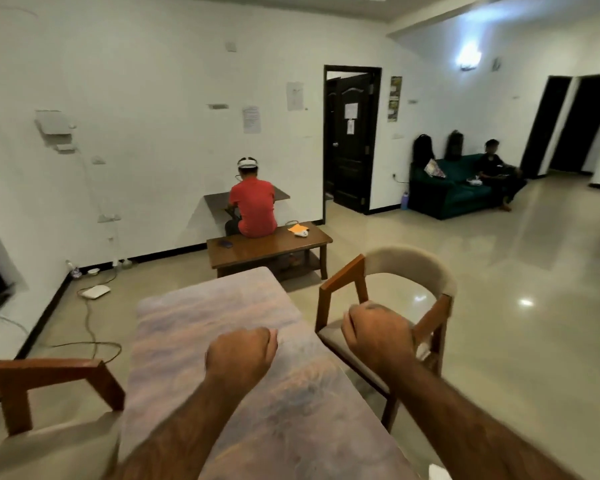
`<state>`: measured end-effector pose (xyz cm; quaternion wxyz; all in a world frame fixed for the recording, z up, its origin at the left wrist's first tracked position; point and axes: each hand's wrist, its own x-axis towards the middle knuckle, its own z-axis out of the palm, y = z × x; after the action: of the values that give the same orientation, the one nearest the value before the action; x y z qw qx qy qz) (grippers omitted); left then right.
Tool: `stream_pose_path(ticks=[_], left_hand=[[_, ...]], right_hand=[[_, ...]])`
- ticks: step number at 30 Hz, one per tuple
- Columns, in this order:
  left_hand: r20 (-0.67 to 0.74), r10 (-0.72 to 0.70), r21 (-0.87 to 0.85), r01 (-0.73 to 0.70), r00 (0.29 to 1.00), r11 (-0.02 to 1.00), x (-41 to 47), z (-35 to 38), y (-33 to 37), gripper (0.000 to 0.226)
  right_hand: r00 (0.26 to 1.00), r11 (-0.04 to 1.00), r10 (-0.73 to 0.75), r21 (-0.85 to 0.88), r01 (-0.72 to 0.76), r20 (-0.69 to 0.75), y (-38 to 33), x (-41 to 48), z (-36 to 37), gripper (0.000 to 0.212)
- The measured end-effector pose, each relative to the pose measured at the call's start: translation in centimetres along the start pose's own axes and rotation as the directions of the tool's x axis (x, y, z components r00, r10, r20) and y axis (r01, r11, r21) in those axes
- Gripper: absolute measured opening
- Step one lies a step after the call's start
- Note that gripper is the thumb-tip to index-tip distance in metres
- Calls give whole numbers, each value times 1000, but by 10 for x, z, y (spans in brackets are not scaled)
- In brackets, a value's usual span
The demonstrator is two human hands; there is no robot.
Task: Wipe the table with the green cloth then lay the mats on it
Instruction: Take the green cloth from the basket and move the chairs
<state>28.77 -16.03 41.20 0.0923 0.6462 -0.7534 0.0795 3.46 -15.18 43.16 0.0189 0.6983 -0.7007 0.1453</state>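
The person holds both arms out in front, over the long marbled desk (201, 323). The left hand (241, 351) is curled into a fist above the desk's middle and holds nothing that can be seen. The right hand (378, 336) is likewise closed and empty, and hangs past the desk's right edge, above the seat of the right chair (409, 265).

Neither the green cloth nor the mats appear anywhere in view (a pale corner at the bottom right edge is too cut off to name), so wiping looks not yet begun and both items must first be found.

That search is where the risk probably lies. A cable (89, 327) loops over the floor just left of the desk, near the left chair (49, 372), and a foot could catch it if the person walks round that side. The chairs stand close against both long edges, so an arm sweeping a cloth to the rim may knock a backrest, or leave the edges unwiped. Laying mats before the surface dries could also trap damp beneath them.
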Motion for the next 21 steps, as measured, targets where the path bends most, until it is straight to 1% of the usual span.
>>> stream_pose_path(ticks=[2, 4, 5, 6, 7, 9, 12, 14, 18, 21], left_hand=[[41, 59, -50, -57, 997, 997, -7, 10, 30, 43], [28, 108, -112, -104, 994, 988, -17, 21, 62, 33], [20, 124, -149, -120, 992, 982, -23, 27, 82, 32], [13, 136, -173, -132, 991, 976, -28, 33, 101, 38], [12, 157, -189, -152, 988, 970, -34, 38, 121, 49], [37, 205, -187, -195, 978, 963, -46, 50, 161, 67], [24, 290, -204, -279, 957, 938, -68, 59, 232, 76], [22, 313, -235, -300, 949, 925, -84, 61, 280, 80], [86, 369, -172, -351, 925, 920, -115, 64, 398, 97], [148, 384, -162, -360, 912, 919, -133, 69, 472, 107]], right_hand=[[999, 998, 37, -44, -37, -3, 30, -28, 3, 34], [994, 991, 105, -86, -104, 7, 59, -56, 2, 35], [989, 985, 148, -96, -146, 12, 76, -72, 1, 36], [983, 980, 181, -90, -179, 12, 92, -86, -1, 38], [978, 976, 207, -79, -205, 11, 109, -101, -2, 40], [970, 968, 242, -65, -241, 13, 144, -128, -1, 47], [957, 955, 288, -91, -283, 46, 206, -167, -13, 60], [954, 951, 294, -118, -286, 56, 246, -187, -19, 68], [947, 944, 307, -155, -291, 96, 341, -234, -32, 79], [942, 934, 319, -203, -294, 102, 399, -265, -40, 93]])
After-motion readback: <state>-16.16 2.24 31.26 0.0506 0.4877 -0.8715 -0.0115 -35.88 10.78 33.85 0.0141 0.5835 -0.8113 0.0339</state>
